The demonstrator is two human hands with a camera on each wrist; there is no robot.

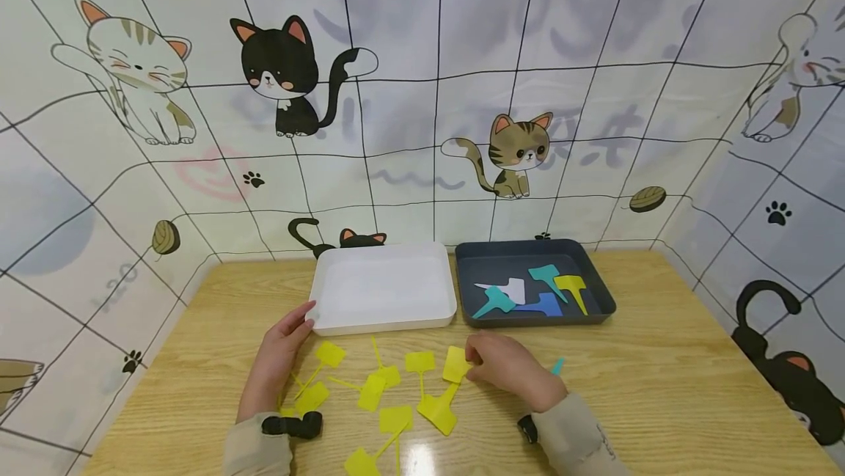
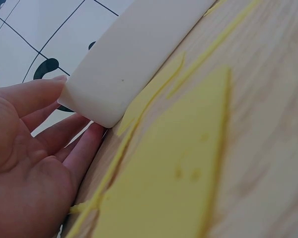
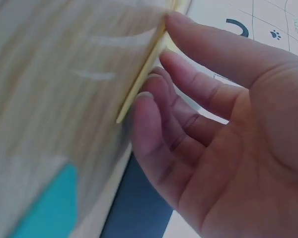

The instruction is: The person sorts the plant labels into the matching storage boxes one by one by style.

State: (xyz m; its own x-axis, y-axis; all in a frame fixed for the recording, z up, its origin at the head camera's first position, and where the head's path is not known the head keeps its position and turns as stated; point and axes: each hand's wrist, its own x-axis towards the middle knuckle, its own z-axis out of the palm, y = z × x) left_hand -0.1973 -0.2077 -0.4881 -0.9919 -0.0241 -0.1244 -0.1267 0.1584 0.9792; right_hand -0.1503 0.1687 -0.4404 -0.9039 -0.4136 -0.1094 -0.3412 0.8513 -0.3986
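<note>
With a clock face laid over the scattered yellow labels, 12 pointing away from the person, a pair of yellow T-shaped plant labels point(image 1: 394, 418) lies nearest, at 6 o'clock on the wood-grain table point(image 1: 667, 359). Beige sleeves point(image 1: 581, 432) come in at 8 and 4 o'clock, each with a black wrist strap point(image 1: 290, 426) at its cuff.

The left hand point(image 1: 276, 362), at 9 o'clock, has its fingers relaxed and touching the near left corner of the white tray. More yellow labels point(image 1: 312, 397) lie just beside that wrist. The right hand point(image 1: 505, 366), at 3 o'clock, pinches the edge of one yellow label point(image 1: 455, 364) between thumb and fingers, just above the table; a teal label point(image 1: 558, 367) shows partly from behind its wrist.

Beyond, the white tray point(image 1: 383, 289) sits at 12 o'clock and the dark grey tray point(image 1: 495, 260) at 2. Inside the dark one, a white label point(image 1: 516, 290) lies at 9 o'clock, a yellow one at 3, a blue label point(image 1: 546, 306) at 5, and teal ones at 8 and 1. Farthest back hangs a cat-patterned wall covering point(image 1: 409, 116)
</note>
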